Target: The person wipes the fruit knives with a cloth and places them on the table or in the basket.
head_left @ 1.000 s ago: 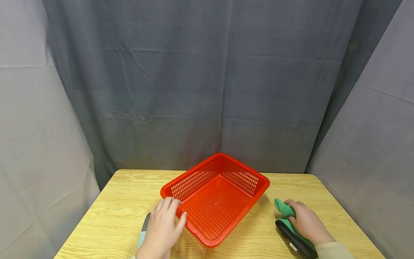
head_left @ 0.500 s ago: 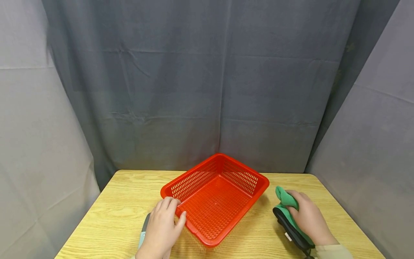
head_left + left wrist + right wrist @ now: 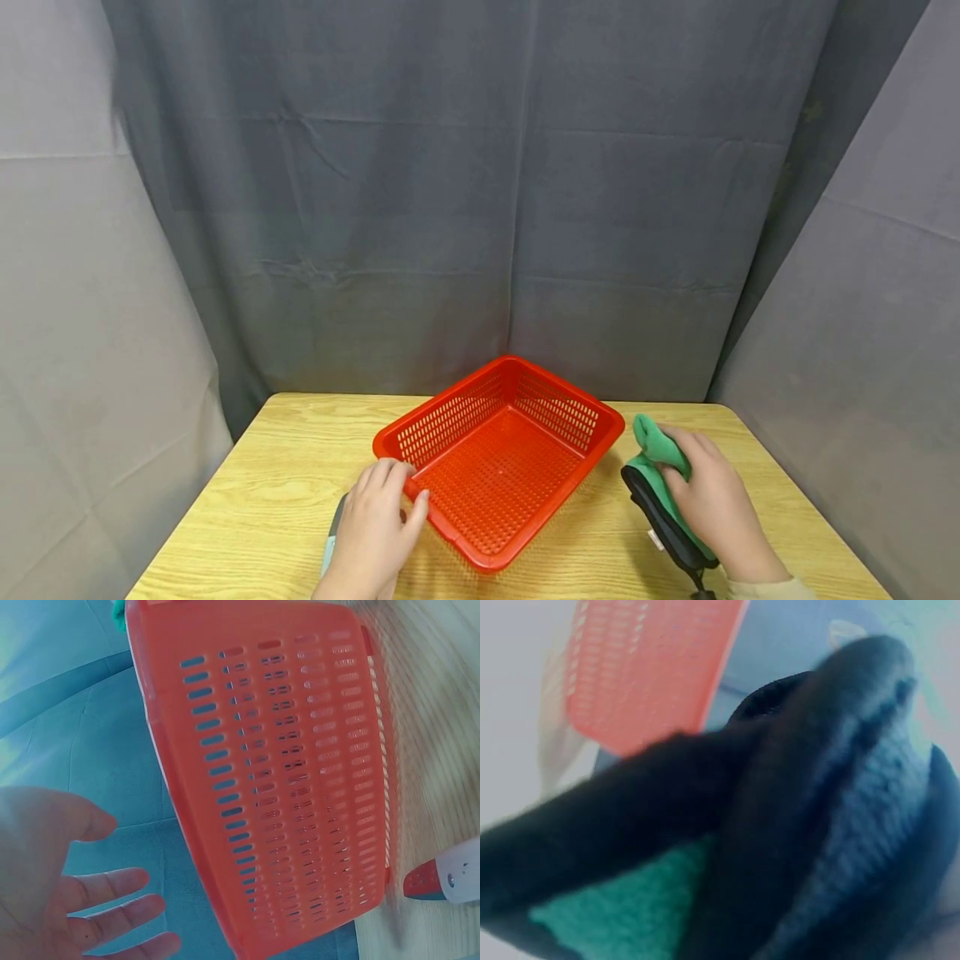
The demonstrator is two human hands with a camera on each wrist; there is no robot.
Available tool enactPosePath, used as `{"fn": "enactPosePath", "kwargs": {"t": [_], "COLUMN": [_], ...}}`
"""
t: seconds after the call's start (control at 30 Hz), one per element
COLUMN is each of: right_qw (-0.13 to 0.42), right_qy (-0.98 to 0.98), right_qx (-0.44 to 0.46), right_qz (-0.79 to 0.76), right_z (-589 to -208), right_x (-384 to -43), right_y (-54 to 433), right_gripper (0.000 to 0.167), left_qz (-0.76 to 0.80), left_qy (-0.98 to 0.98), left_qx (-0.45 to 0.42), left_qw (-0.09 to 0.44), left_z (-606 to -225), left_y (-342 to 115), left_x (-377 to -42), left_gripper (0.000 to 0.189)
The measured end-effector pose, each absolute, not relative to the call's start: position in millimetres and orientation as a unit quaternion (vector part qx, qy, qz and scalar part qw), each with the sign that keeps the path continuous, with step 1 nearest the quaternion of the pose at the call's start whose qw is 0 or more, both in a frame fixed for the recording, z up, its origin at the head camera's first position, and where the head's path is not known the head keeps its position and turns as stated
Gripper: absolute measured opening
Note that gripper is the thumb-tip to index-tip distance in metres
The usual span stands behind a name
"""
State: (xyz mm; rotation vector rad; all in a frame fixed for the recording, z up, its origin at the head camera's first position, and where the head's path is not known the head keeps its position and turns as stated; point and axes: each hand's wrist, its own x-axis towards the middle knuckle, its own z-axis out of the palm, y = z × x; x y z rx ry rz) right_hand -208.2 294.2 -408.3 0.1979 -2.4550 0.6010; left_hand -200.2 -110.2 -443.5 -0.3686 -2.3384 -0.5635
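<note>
A red plastic basket (image 3: 510, 467) with slotted walls stands at an angle on the wooden table. My left hand (image 3: 375, 521) hovers at its near left corner, fingers loosely spread; in the left wrist view a gap separates that hand (image 3: 90, 892) from the basket's rim (image 3: 187, 832). On the basket's right, my right hand (image 3: 708, 492) grips a soft green fabric item with black edging (image 3: 671, 521), held above the tabletop. A black cord hangs from its lower end. Close up in the right wrist view, the fabric item (image 3: 637, 907) shows a fuzzy surface and thick black edges.
Partly hidden behind my left hand lies a narrow light-blue and grey object (image 3: 332, 537). The left wrist view shows a pale object with a red tip (image 3: 442, 877) beside the basket. Grey curtains (image 3: 420, 208) enclose the table's back and sides.
My right hand has risen and moved away from me with the green fabric item, whose cord now dangles in view. The left hand and basket have hardly moved.
</note>
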Motion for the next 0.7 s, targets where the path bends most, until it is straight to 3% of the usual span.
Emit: {"fn": "enactPosePath", "kwargs": {"t": [0.7], "right_qw": [0.367], "right_qy": [-0.892], "right_qx": [0.112], "right_qz": [0.238], "right_z": [-385.4], "right_x": [-183.8], "right_y": [240.2], "right_gripper": [0.057], "left_qz": [-0.225], "left_qy": [-0.899], "left_qx": [-0.134], "left_qw": [0.351], "left_z": [-445.9], "left_y": [-110.6], "left_x": [-197.0], "left_gripper": [0.025]}}
